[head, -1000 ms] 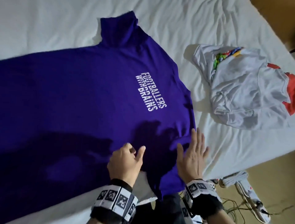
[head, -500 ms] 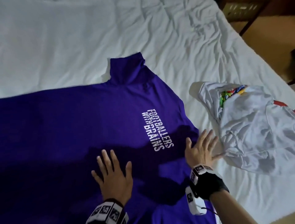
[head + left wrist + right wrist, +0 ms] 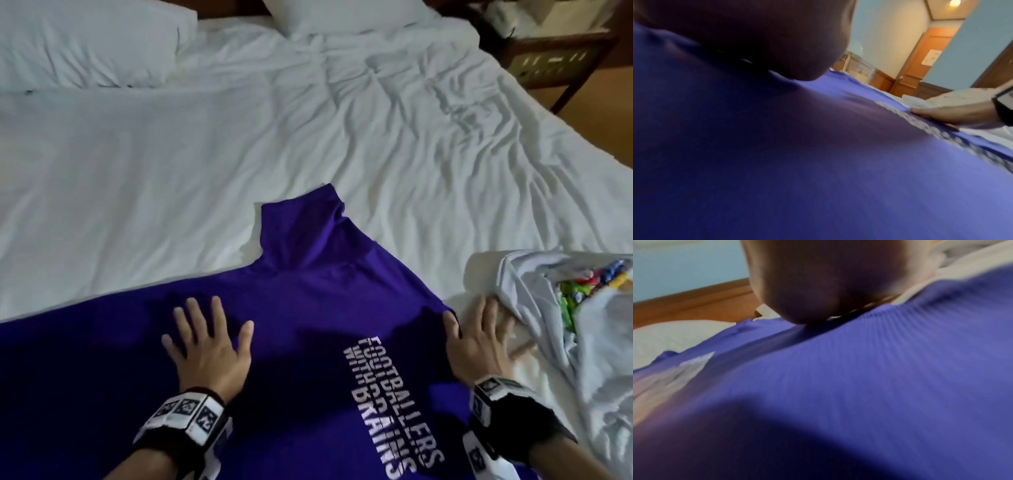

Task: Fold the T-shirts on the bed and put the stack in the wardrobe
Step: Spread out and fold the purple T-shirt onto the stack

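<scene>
Both hands have slid up the purple T-shirt [image 3: 308, 301]; left fingers [image 3: 191, 318] spread flat, right fingers [image 3: 486, 318] seemingly flat.

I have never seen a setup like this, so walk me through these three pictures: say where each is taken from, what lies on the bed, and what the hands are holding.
No machine here: a person wears three cameras. The wide picture comes from the head, looking down at both hands. The other two come from wrist cameras, so close to the cloth that they show mostly blurred purple.

On the white bed lies a purple T-shirt spread flat, with white lettering. A crumpled white T-shirt lies at its right, and pillows at the far end.

The left hand presses flat on the purple shirt, fingers spread. The right hand lies flat at the shirt's edge, partly on the sheet. Neither holds anything.
</scene>
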Demonstrator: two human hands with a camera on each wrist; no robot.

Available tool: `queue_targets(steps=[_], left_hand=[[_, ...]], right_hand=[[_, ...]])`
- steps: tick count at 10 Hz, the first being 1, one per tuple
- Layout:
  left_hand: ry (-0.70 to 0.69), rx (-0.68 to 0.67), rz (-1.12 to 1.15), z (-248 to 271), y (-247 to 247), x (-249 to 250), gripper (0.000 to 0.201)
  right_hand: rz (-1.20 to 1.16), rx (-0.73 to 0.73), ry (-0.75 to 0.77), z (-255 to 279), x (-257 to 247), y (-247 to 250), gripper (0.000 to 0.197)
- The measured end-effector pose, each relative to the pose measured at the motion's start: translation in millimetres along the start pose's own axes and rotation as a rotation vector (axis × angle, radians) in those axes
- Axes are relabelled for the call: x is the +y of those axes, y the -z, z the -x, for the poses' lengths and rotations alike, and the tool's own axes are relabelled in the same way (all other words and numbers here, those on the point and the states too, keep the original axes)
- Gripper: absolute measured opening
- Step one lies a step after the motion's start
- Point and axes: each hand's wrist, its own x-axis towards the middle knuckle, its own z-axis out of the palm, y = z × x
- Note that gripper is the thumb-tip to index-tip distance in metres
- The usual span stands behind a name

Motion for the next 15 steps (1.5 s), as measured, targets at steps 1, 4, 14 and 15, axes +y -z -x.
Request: queue_targets(steps=[1, 4, 14, 15], left_hand=[[-0.259, 0.174, 0.15, -36, 36, 30, 0.061], [-0.27, -0.021, 0.186, -166, 69, 90, 0.023], [-0.088, -0.068, 0.927, -185, 64, 86, 0.028], [-0.029, -0.006, 0.893, -186, 63, 92, 0.031]], right_hand=[[-0.138, 0.041, 0.41, -17, -53, 2, 0.066], [-0.428, -0.13, 0.206, -102, -226, 22, 0.033], [-0.58, -0.305, 0.52, -128, -294, 32, 0.022], [-0.519, -0.323, 0.495, -128, -303, 31, 0.037]])
